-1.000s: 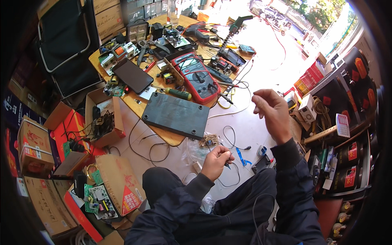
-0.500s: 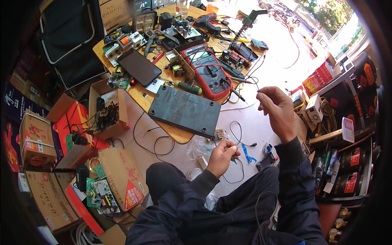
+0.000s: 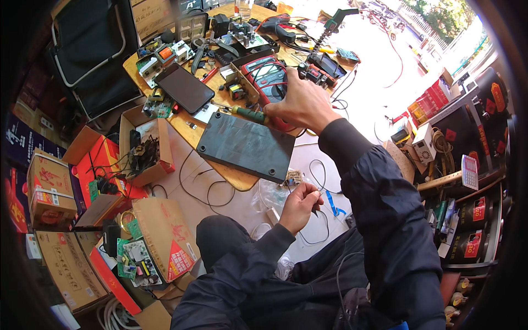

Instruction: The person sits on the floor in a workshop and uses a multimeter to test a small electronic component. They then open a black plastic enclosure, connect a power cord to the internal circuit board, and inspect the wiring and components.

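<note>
My right hand (image 3: 308, 104) reaches over the red and grey multimeter (image 3: 268, 77), thumb and fingers apart. Its thumb is by the multimeter's near left edge, beside the butt of a green-handled screwdriver (image 3: 250, 114). Part of the meter's face, where the dial sits, is hidden by the hand. Lower down, in front of the table, my left hand (image 3: 300, 208) is closed in a pinch. Something small and dark shows under its fingers, too covered to name, near a thin black cable (image 3: 328, 228). Between the hands, a flat dark grey case (image 3: 247, 146) lies at the table's corner.
A black phone (image 3: 185, 89), circuit boards and tools crowd the wooden table (image 3: 231, 179). Left of it stand open cardboard boxes (image 3: 165, 234) holding electronic parts. Cables and a blue strap (image 3: 333, 203) lie on the floor. Shelves with dark boxes (image 3: 473, 220) line the right side.
My right hand has moved left and away from me, from above the floor to over the multimeter. My left hand stays nearly in place, still pinched.
</note>
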{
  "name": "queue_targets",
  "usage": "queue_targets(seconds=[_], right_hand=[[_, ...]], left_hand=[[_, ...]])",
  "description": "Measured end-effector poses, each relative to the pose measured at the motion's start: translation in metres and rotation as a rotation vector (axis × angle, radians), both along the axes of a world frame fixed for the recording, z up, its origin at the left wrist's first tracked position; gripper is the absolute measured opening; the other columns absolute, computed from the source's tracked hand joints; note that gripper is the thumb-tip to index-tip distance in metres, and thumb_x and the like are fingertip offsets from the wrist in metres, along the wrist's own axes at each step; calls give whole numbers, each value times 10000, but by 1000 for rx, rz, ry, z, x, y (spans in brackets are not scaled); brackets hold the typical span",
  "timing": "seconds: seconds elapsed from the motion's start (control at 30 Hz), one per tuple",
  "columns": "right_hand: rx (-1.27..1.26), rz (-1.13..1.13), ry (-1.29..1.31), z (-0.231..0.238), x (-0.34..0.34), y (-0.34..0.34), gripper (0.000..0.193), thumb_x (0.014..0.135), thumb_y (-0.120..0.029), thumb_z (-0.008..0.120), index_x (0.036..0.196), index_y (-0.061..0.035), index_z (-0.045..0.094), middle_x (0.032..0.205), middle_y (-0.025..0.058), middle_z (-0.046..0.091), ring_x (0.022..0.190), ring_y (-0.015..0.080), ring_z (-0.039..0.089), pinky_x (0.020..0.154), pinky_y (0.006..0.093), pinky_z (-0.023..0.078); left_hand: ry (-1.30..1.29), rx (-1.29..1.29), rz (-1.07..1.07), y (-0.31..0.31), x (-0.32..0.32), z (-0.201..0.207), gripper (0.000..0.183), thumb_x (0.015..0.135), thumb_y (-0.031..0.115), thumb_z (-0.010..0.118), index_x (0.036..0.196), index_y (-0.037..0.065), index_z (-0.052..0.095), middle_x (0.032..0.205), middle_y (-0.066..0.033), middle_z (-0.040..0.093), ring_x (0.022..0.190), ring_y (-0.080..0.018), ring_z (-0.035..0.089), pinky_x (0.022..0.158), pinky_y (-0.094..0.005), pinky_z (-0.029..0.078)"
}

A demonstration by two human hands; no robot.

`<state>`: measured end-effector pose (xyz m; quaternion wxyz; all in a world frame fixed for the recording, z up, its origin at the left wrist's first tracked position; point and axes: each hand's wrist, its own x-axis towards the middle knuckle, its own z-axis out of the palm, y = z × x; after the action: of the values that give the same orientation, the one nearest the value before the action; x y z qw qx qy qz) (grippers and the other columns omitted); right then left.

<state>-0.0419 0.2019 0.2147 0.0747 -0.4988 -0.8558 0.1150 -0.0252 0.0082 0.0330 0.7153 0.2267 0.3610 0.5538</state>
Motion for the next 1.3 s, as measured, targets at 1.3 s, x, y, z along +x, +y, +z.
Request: queue_targets(seconds=[1.3], right_hand=[[-779,-578,153,-89,333,-225,683,752,-540,797,1028,83,750,950,164,755,793,211,705,716,336,550]], left_hand=[[37,31,52,-13,-9,8,141,974,101,551,1080,15,587,1212,-224,722,741,-163,611,582,-286,473]])
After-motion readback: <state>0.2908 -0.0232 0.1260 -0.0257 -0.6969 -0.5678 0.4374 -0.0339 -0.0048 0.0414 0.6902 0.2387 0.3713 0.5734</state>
